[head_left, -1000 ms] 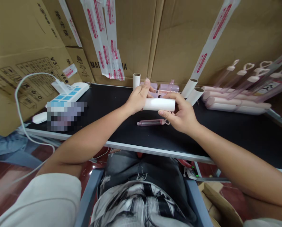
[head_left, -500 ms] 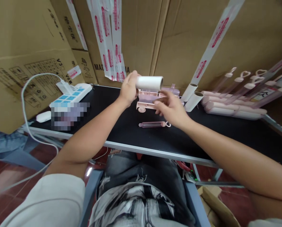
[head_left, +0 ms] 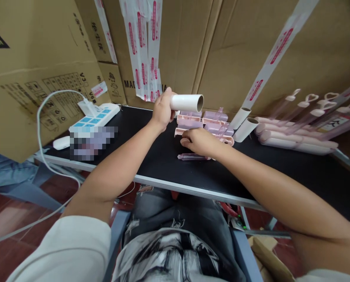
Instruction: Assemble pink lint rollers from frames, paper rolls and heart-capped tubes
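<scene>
My left hand (head_left: 162,110) is wrapped around one end of a white cardboard tube (head_left: 186,102), held level above the table with its hollow end to the right. Below it, my right hand (head_left: 202,140) reaches down to the pink plastic parts with clear lilac cylinders (head_left: 189,123). Its fingers are bent and close together at the front left part, by a round pink end; the fingertips partly cover what they grip. Just in front lies a slim clear pink tube (head_left: 192,156), its right end hidden by my right hand.
Two white cardboard tubes (head_left: 245,129) lean right of the pink parts. Farther right are pink cylinders (head_left: 298,141) and clear pink sticks with heart-shaped loops (head_left: 311,100). A power strip (head_left: 95,117) with a white cable sits left. Cardboard walls (head_left: 180,47) close off the back.
My right hand has moved left and down onto the front pink part, its fingers closing there. My left hand still holds the cardboard tube. The view has shifted slightly.
</scene>
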Demonstrator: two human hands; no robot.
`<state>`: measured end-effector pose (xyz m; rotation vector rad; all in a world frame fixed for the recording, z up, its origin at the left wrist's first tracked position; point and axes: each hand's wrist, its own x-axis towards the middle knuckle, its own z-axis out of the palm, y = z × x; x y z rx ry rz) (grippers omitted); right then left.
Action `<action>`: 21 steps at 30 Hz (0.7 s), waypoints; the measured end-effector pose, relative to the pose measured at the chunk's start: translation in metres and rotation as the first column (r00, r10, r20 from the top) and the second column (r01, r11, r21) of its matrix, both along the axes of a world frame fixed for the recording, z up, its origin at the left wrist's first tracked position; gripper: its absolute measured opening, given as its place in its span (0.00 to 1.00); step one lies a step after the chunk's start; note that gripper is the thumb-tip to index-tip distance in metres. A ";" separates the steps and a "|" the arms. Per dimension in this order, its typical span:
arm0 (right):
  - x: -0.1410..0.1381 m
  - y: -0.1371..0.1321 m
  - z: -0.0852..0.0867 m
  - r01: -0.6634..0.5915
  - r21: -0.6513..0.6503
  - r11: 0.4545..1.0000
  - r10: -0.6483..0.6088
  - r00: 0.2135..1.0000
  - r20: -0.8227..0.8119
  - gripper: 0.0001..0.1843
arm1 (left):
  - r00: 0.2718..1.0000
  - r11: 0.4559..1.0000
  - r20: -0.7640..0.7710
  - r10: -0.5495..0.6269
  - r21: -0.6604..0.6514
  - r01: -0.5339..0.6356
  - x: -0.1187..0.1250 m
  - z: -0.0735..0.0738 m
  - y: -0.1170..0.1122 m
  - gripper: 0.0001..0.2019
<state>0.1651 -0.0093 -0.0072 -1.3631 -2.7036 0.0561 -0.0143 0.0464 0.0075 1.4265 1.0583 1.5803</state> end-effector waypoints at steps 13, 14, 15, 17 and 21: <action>0.006 0.005 -0.002 0.021 0.001 1.000 -0.019 0.932 -0.363 0.09 | 0.999 0.997 0.020 -0.045 0.067 0.044 0.001 -0.005 0.005 0.40; 0.011 0.002 0.000 -0.004 0.029 1.000 0.016 0.904 -0.427 0.11 | 0.999 0.997 0.033 -0.042 0.058 0.040 0.001 -0.004 0.005 0.39; 0.015 0.000 0.002 -0.028 0.070 0.997 0.058 0.875 -0.481 0.12 | 0.998 0.998 0.053 -0.036 0.044 0.033 0.001 -0.004 0.005 0.39; 0.024 -0.005 0.006 -0.061 0.200 0.978 0.165 0.813 -0.558 0.11 | 0.995 1.000 0.098 -0.020 0.006 0.020 0.001 -0.003 0.005 0.38; 0.034 -0.014 0.016 0.000 0.500 0.866 0.387 0.634 -0.670 0.05 | 0.992 0.998 0.128 -0.007 -0.063 0.015 0.002 -0.002 0.003 0.35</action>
